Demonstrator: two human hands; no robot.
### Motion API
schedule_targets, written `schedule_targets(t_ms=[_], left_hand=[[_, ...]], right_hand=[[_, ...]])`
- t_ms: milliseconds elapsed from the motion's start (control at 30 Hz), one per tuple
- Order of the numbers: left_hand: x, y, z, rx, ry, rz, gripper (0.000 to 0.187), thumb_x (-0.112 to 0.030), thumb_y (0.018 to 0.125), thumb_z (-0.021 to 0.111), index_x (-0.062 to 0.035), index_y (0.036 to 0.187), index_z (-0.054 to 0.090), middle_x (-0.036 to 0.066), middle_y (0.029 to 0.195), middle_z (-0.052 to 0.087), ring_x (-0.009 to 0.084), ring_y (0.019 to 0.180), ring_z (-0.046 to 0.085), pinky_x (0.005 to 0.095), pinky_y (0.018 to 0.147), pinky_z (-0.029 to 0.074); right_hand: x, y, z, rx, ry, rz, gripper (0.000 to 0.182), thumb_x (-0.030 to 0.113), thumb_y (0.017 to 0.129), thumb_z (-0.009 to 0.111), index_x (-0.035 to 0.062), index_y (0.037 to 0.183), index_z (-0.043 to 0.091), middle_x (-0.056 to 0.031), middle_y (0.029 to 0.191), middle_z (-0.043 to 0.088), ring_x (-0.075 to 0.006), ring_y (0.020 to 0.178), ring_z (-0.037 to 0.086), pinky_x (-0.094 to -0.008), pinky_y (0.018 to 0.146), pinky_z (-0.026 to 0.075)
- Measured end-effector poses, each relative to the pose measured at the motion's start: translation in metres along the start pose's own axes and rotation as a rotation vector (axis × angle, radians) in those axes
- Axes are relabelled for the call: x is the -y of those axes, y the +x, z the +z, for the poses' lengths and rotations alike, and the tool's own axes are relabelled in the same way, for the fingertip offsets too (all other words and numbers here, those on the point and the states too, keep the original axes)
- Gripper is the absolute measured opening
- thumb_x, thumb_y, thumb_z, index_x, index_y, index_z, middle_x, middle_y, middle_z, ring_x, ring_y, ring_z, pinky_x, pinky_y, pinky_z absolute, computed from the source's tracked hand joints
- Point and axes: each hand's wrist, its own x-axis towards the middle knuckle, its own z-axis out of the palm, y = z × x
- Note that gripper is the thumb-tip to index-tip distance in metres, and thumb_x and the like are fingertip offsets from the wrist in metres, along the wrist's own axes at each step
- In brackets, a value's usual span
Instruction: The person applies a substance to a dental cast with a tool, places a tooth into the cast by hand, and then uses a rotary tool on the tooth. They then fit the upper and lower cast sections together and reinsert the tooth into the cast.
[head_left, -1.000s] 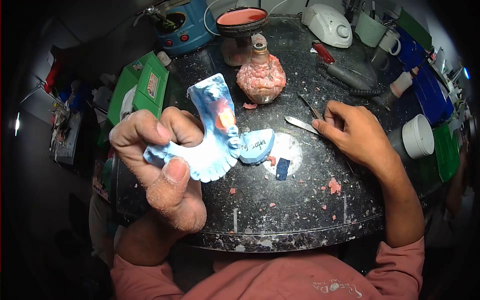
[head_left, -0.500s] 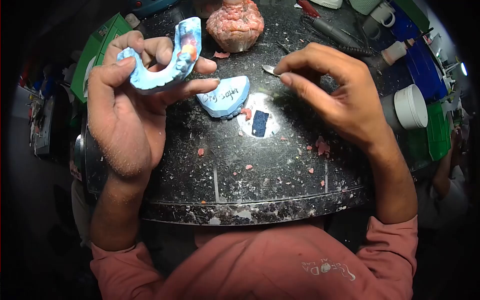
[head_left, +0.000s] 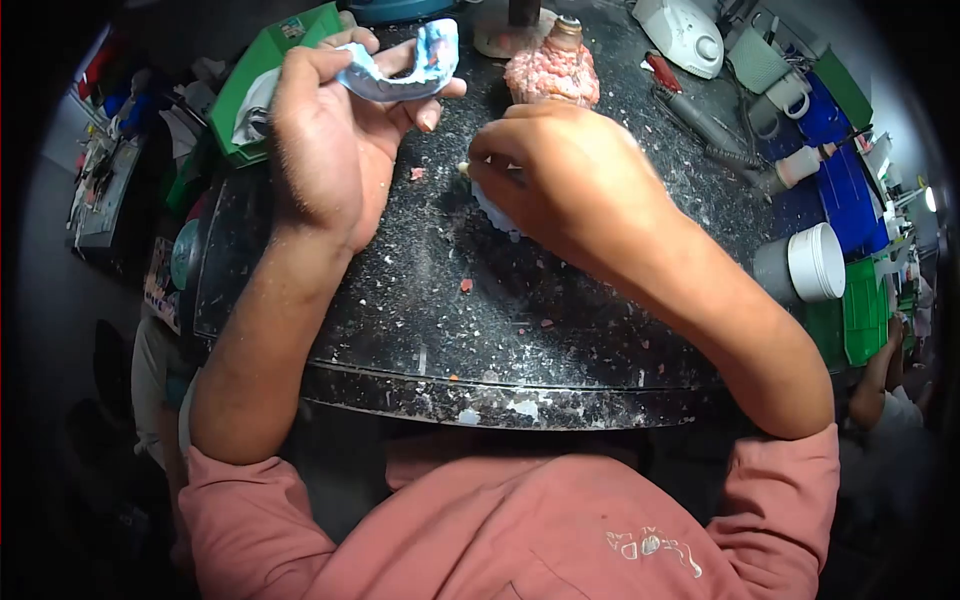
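the left hand (head_left: pixel 325 150) is clamped on a pale blue u-shaped plaster dental cast (head_left: pixel 405 70), held up over the far left edge of the speckled black stone bench (head_left: pixel 520 330). the right hand (head_left: pixel 560 180), fingers closed together, covers a second blue plaster piece (head_left: pixel 490 212) lying mid-bench; whether it grips it, i cannot tell. a wax-crusted pink glass burner (head_left: pixel 552 70) stands just beyond. a white round tub (head_left: pixel 815 262) sits at the right edge, green boxes (head_left: pixel 265 75) at the far left.
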Motion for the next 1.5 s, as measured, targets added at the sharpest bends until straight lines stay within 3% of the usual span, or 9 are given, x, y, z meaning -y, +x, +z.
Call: schedule_targets(t_ms=[133, 367, 467, 533, 600, 733, 833, 1333, 1500], left_hand=[[0.003, 0.005, -0.004, -0.057, 0.021, -0.058, 0.03, -0.026, 0.088, 0.037, -0.0001, 0.103, 0.04, 0.027, 0.101, 0.062, 0.0311, 0.078, 0.063, 0.0331, 0.063, 0.046], [-0.004, 0.004, -0.006, -0.132, 0.434, -0.168, 0.028, -0.028, 0.089, 0.045, -0.0047, 0.101, 0.054, 0.013, 0.076, 0.068, 0.0135, 0.059, 0.063, 0.0211, 0.042, 0.039], [-0.007, 0.005, -0.004, -0.015, 0.608, -0.154, 0.023, -0.025, 0.093, 0.045, -0.0049, 0.095, 0.057, 0.011, 0.073, 0.068, 0.0104, 0.06, 0.062, 0.0196, 0.045, 0.04], [0.001, 0.012, -0.014, 0.127, 0.679, -0.173, 0.024, -0.024, 0.093, 0.047, -0.0027, 0.093, 0.058, 0.008, 0.068, 0.063, 0.0109, 0.057, 0.059, 0.0222, 0.051, 0.044], [0.005, 0.011, -0.012, 0.197, 0.807, -0.197, 0.023, -0.022, 0.093, 0.047, -0.0017, 0.092, 0.059, 0.006, 0.068, 0.06, 0.011, 0.056, 0.057, 0.0217, 0.053, 0.045], [0.01, 0.009, -0.006, 0.211, 0.838, -0.338, 0.023, -0.016, 0.088, 0.049, 0.0018, 0.091, 0.063, 0.006, 0.075, 0.061, 0.0098, 0.069, 0.057, 0.0213, 0.063, 0.045], [0.017, 0.008, -0.006, 0.209, 1.125, -0.167, 0.021, -0.011, 0.084, 0.05, 0.0027, 0.09, 0.066, 0.005, 0.083, 0.064, 0.0119, 0.081, 0.056, 0.0242, 0.076, 0.043], [0.021, -0.003, 0.006, 0.123, 1.22, -0.07, 0.021, -0.009, 0.082, 0.055, 0.001, 0.096, 0.068, 0.012, 0.093, 0.064, 0.02, 0.083, 0.06, 0.0287, 0.079, 0.045], [-0.003, -0.021, 0.051, 0.074, 1.057, 0.245, 0.016, -0.007, 0.09, 0.06, -0.0043, 0.103, 0.068, 0.005, 0.097, 0.063, 0.01, 0.083, 0.06, 0.025, 0.077, 0.05]], right_hand=[[0.013, 0.029, 0.005, 0.247, -0.081, 0.226, 0.016, 0.011, 0.074, 0.06, -0.0035, 0.078, 0.066, -0.0234, 0.077, 0.065, -0.0363, 0.079, 0.066, -0.0444, 0.072, 0.053], [0.014, 0.015, -0.014, 0.198, 0.2, 0.217, 0.01, 0.011, 0.076, 0.064, 0.0019, 0.08, 0.065, -0.0163, 0.07, 0.065, -0.0275, 0.067, 0.066, -0.0373, 0.066, 0.053], [0.011, -0.02, -0.031, 0.104, 0.756, 0.298, 0.01, 0.005, 0.079, 0.067, 0.0003, 0.086, 0.062, -0.0051, 0.074, 0.064, -0.0106, 0.069, 0.062, -0.0267, 0.065, 0.051], [0.001, -0.039, -0.037, -0.045, 1.271, 0.344, 0.014, 0.004, 0.083, 0.068, -0.002, 0.094, 0.062, -0.0043, 0.08, 0.064, -0.0103, 0.073, 0.062, -0.0247, 0.067, 0.052], [-0.011, -0.05, -0.051, -0.034, 1.402, 0.367, 0.027, 0.003, 0.084, 0.068, -0.0054, 0.109, 0.06, -0.0101, 0.088, 0.065, -0.015, 0.078, 0.064, -0.027, 0.073, 0.055], [-0.023, -0.065, -0.053, -0.153, 1.602, 0.461, 0.021, 0.004, 0.086, 0.065, -0.0053, 0.104, 0.062, -0.0166, 0.095, 0.068, -0.0216, 0.086, 0.068, -0.0318, 0.078, 0.058], [-0.023, -0.07, -0.05, -0.244, 1.735, 0.494, 0.019, 0.004, 0.086, 0.065, -0.0036, 0.103, 0.061, -0.0161, 0.095, 0.067, -0.0215, 0.087, 0.068, -0.0312, 0.078, 0.058], [-0.019, -0.076, -0.044, -0.324, 1.717, 0.384, 0.013, 0.001, 0.084, 0.063, 0.0016, 0.097, 0.061, -0.0146, 0.093, 0.065, -0.0228, 0.087, 0.067, -0.0352, 0.077, 0.057], [-0.02, -0.076, -0.041, -0.366, 1.649, 0.292, 0.014, -0.004, 0.082, 0.065, 0.0002, 0.096, 0.063, -0.0121, 0.093, 0.065, -0.0199, 0.088, 0.066, -0.0315, 0.08, 0.055]])
